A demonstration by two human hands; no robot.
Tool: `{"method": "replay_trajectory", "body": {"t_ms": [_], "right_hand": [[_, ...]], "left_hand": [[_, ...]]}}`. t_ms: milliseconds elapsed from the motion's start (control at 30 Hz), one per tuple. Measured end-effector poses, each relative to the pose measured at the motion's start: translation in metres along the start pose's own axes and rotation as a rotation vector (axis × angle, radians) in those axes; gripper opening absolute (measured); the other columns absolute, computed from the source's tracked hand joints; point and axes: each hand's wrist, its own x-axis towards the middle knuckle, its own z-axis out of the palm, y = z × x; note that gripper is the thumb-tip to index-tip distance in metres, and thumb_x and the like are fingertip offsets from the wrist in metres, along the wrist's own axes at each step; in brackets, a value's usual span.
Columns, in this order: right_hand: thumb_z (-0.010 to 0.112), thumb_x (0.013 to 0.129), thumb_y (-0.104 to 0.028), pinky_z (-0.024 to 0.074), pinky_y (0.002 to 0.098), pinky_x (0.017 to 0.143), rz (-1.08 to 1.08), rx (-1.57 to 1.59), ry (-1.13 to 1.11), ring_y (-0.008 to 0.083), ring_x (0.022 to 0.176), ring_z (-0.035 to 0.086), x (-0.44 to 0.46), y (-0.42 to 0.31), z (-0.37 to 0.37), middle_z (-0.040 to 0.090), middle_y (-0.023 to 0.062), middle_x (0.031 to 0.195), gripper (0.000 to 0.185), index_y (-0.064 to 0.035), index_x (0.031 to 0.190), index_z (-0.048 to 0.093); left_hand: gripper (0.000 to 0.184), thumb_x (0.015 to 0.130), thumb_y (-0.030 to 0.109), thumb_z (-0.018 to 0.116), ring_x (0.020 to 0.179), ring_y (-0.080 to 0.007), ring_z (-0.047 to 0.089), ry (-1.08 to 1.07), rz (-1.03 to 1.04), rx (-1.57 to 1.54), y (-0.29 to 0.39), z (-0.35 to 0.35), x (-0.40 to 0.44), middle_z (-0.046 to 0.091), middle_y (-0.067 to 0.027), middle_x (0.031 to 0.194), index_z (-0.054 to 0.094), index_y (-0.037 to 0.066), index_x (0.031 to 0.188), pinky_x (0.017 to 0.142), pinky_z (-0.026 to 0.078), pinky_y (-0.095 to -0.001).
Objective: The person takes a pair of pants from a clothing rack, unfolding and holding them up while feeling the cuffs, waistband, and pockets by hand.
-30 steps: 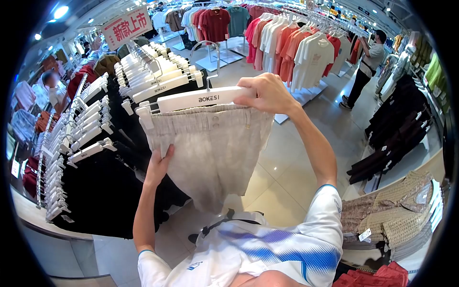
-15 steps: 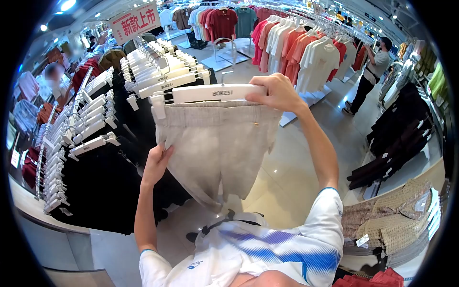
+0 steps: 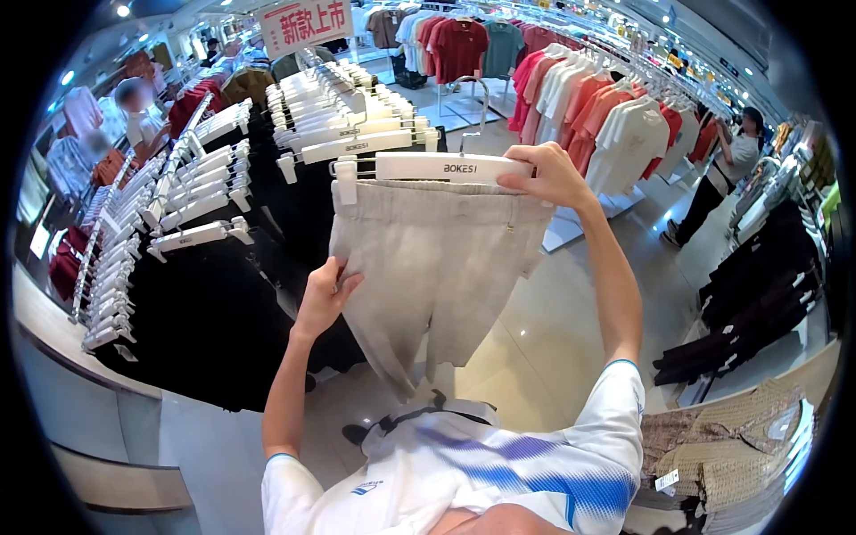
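Light beige shorts (image 3: 437, 250) hang in front of me from a white hanger (image 3: 419, 168) marked BOKESI, whose metal hook points up. The fingers of my right hand (image 3: 551, 176) are wrapped round the hanger's right end, at the waistband. At the left edge of the shorts, below the waistband, my left hand (image 3: 325, 296) pinches the cloth between thumb and fingers. The hanger's left clip grips the waistband; the right clip is hidden behind my right hand.
Racks of black garments (image 3: 196, 312) on white hangers stand at the left, below a red-lettered sign (image 3: 306, 26). Shirts (image 3: 635, 134) hang behind. A person (image 3: 718, 174) stands at the right, near dark clothes (image 3: 758, 294). Knitted garments (image 3: 744, 437) lie at lower right.
The view has turned left, so the racks appear further right. Both hands and the shorts have shifted right in view. The grips on hanger and cloth are the same.
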Motion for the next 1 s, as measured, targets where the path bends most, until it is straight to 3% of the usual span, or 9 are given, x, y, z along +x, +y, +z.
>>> {"method": "replay_trajectory", "body": {"t_ms": [100, 200, 267, 333, 433, 600, 667, 967, 1000], "right_hand": [[0.071, 0.075, -0.029, 0.0453, 0.033, 0.06, -0.049, 0.021, 0.0, 0.0255, 0.06, 0.06, 0.016, 0.014, 0.013, 0.06, 0.0145, 0.066, 0.029, -0.0028, 0.086, 0.065], [0.071, 0.075, -0.029, 0.0451, 0.033, 0.06, -0.134, 0.016, -0.027, 0.0268, 0.061, 0.059, 0.043, 0.026, 0.023, 0.059, 0.0144, 0.066, 0.03, -0.002, 0.086, 0.064], [0.069, 0.075, -0.042, 0.0447, 0.0418, 0.063, -0.114, -0.048, -0.076, 0.0352, 0.073, 0.061, 0.064, 0.025, 0.03, 0.062, 0.0165, 0.073, 0.037, -0.0068, 0.087, 0.066], [0.068, 0.075, -0.044, 0.0467, 0.0416, 0.067, -0.121, -0.027, -0.089, 0.0349, 0.078, 0.062, 0.085, 0.025, 0.039, 0.064, 0.0162, 0.077, 0.038, -0.0082, 0.089, 0.068], [0.069, 0.073, -0.045, 0.0479, 0.0403, 0.077, -0.121, -0.018, -0.134, 0.0332, 0.09, 0.062, 0.113, 0.029, 0.06, 0.067, 0.015, 0.089, 0.042, -0.01, 0.095, 0.069], [0.069, 0.071, -0.045, 0.0474, 0.0403, 0.079, -0.152, -0.029, -0.233, 0.0338, 0.092, 0.062, 0.145, 0.031, 0.089, 0.067, 0.016, 0.092, 0.045, -0.0087, 0.097, 0.069], [0.071, 0.072, -0.039, 0.0474, 0.0357, 0.068, -0.279, 0.09, -0.127, 0.0259, 0.071, 0.062, 0.151, 0.036, 0.104, 0.065, 0.0153, 0.075, 0.042, -0.0029, 0.094, 0.068], [0.072, 0.073, -0.041, 0.0462, 0.0381, 0.077, -0.193, 0.028, -0.225, 0.0302, 0.085, 0.062, 0.16, 0.042, 0.127, 0.066, 0.016, 0.09, 0.045, -0.0024, 0.097, 0.067], [0.072, 0.073, -0.041, 0.0459, 0.0389, 0.078, -0.191, 0.034, -0.205, 0.0316, 0.088, 0.062, 0.159, 0.042, 0.129, 0.066, 0.0162, 0.093, 0.046, -0.0027, 0.098, 0.067]], "left_hand": [[0.014, 0.088, 0.004, 0.059, 0.048, -0.0254, 0.041, 0.042, -0.045, 0.102, -0.005, -0.002, -0.005, 0.042, -0.0174, 0.059, 0.047, -0.003, 0.087, 0.047, 0.033, -0.0318], [0.013, 0.089, 0.004, 0.058, 0.046, -0.0267, 0.038, 0.124, 0.088, 0.181, -0.022, 0.009, -0.003, 0.04, -0.0194, 0.058, 0.046, -0.002, 0.086, 0.046, 0.032, -0.0317], [0.012, 0.09, 0.005, 0.057, 0.045, -0.0268, 0.037, 0.149, 0.045, 0.223, -0.023, 0.01, -0.001, 0.039, -0.0203, 0.058, 0.046, -0.001, 0.087, 0.045, 0.031, -0.0314], [0.013, 0.091, 0.007, 0.056, 0.044, -0.0251, 0.037, 0.266, -0.125, 0.185, -0.023, 0.012, 0.001, 0.04, -0.0186, 0.056, 0.046, -0.002, 0.087, 0.045, 0.031, -0.0313], [0.015, 0.091, 0.007, 0.056, 0.046, -0.0231, 0.038, 0.258, -0.214, 0.138, -0.022, 0.005, 0.001, 0.043, -0.0171, 0.057, 0.046, -0.003, 0.087, 0.045, 0.032, -0.0318], [0.015, 0.091, 0.007, 0.055, 0.048, -0.0221, 0.04, 0.308, -0.207, 0.211, -0.042, 0.004, -0.008, 0.045, -0.0163, 0.059, 0.046, -0.004, 0.089, 0.047, 0.034, -0.0332], [0.014, 0.091, 0.006, 0.055, 0.049, -0.0225, 0.04, 0.313, -0.22, 0.227, -0.046, 0.002, -0.011, 0.046, -0.0166, 0.06, 0.046, -0.005, 0.089, 0.047, 0.034, -0.0337], [0.018, 0.088, 0.008, 0.059, 0.051, -0.0287, 0.052, 0.303, -0.277, 0.223, -0.076, 0.007, -0.015, 0.052, -0.0203, 0.062, 0.048, -0.005, 0.089, 0.049, 0.039, -0.0361], [0.019, 0.087, 0.009, 0.061, 0.052, -0.0293, 0.054, 0.332, -0.213, 0.244, -0.078, 0.008, -0.014, 0.052, -0.0211, 0.063, 0.049, -0.006, 0.09, 0.05, 0.04, -0.036]]}}
